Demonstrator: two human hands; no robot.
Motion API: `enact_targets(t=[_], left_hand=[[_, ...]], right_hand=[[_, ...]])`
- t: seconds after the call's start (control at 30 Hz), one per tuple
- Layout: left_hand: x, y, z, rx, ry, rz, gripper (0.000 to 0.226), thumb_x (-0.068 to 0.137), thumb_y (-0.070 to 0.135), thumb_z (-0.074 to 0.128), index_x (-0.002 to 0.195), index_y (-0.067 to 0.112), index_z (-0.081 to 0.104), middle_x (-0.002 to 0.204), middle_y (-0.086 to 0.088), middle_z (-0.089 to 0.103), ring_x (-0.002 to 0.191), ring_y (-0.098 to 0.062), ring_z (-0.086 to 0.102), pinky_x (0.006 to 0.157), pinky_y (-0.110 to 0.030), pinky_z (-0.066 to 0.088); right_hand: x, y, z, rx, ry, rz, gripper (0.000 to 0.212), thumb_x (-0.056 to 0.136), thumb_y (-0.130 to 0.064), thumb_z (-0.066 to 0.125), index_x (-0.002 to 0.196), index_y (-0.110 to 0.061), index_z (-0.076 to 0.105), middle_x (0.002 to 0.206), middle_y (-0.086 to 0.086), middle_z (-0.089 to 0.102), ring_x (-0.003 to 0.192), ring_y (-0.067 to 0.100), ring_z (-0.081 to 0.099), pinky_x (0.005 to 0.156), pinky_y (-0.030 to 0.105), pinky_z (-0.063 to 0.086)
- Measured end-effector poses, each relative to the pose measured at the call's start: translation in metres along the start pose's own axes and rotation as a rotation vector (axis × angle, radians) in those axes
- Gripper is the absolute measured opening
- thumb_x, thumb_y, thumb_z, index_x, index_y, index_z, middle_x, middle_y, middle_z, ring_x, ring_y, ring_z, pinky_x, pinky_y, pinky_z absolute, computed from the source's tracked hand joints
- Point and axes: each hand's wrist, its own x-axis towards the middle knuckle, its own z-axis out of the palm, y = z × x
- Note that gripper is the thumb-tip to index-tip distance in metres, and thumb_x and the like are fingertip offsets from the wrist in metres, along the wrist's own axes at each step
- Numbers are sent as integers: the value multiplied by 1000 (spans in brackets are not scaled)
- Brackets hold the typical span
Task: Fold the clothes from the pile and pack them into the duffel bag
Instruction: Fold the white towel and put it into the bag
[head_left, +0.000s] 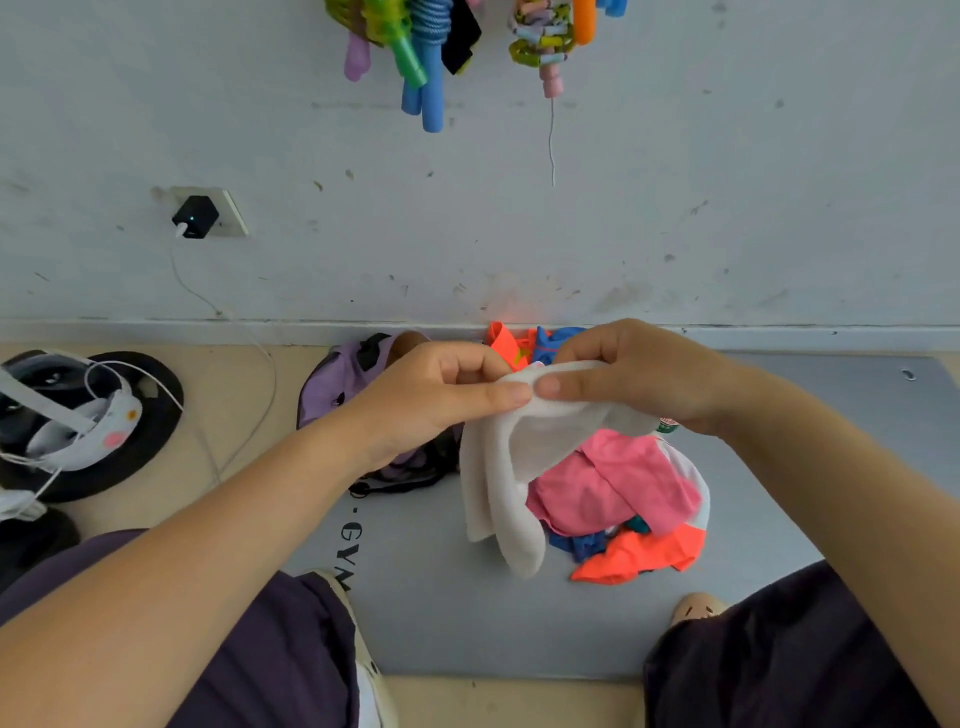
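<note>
A white garment (498, 483) hangs in the air in front of me, held by its top edge. My left hand (431, 400) pinches that edge from the left, and my right hand (639, 379) grips it from the right, thumbs almost touching. Below it on the grey mat lies the clothes pile (618, 493): pink, white, blue and orange pieces. More orange and blue cloth (524, 343) shows behind my hands by the wall. The purple duffel bag (332, 384) sits to the left of the pile, partly hidden by my left arm.
A grey gym mat (467, 613) covers the floor under the pile. A dark round base with white straps (88, 421) lies at the left. A charger (195, 215) sits in a wall socket, its cable trailing down. Coloured toys (421, 47) hang on the wall. My knees frame the bottom.
</note>
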Motion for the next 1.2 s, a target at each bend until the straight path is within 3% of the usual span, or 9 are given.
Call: enact_targets(t=[0.13,0.33,0.43,0.57,0.73,0.83,0.93,1.07,1.2], left_hand=[[1,-2,6,132,-35,-80,18,85,11,72,102,5,73,95,-13,74,74,-9,64,69,-23,54],[-3,0,18,187,19,-12,12,80,7,77,87,15,72,77,2,69,63,-3,59,52,-22,46],[-5,2,19,150,52,17,17,77,2,78,84,16,72,73,3,65,61,-4,56,51,-22,44],[-9,3,24,230,-94,-36,7,84,12,74,79,11,70,57,14,52,47,1,42,45,-10,33],[-13,5,11,544,-354,-223,30,88,48,63,65,30,69,58,11,48,54,-14,40,62,-32,32],[-9,-2,5,504,-154,-186,35,95,42,58,66,22,62,65,5,43,64,-17,37,66,-32,31],[-3,-6,8,454,83,-45,35,97,38,57,65,24,60,61,10,44,56,-6,39,54,-19,31],[-1,-5,20,353,16,16,31,96,33,59,65,32,66,63,9,49,61,-6,41,57,-21,32],[-3,-5,28,299,-43,66,24,96,29,59,77,20,72,68,12,58,66,1,47,64,-16,36]], right_hand=[[-19,5,-3,31,63,-25,10,76,-27,79,76,-21,72,71,-8,68,64,3,62,56,14,47],[-44,11,3,-47,23,108,42,82,-47,70,83,-6,69,72,0,59,66,9,53,62,22,40],[-54,13,1,13,36,82,29,81,-34,74,85,-5,71,75,3,62,69,11,56,64,24,44],[-60,12,4,168,188,-85,13,87,-20,68,74,-18,67,65,-8,62,59,4,55,54,13,42],[-53,17,-8,171,556,-74,14,88,-24,69,74,-23,68,72,7,59,67,17,50,64,29,39],[-46,22,-14,119,668,27,12,84,-29,74,75,-22,70,72,7,62,64,16,54,66,31,43],[-41,21,-5,85,527,59,10,84,-33,74,86,-23,73,69,-5,65,62,9,57,64,25,46],[-38,14,23,63,207,-33,32,87,-31,71,118,-31,66,52,-14,50,50,2,48,55,11,41],[-36,7,39,31,75,-31,23,86,-27,71,107,-18,68,87,19,70,75,20,63,79,32,48]])
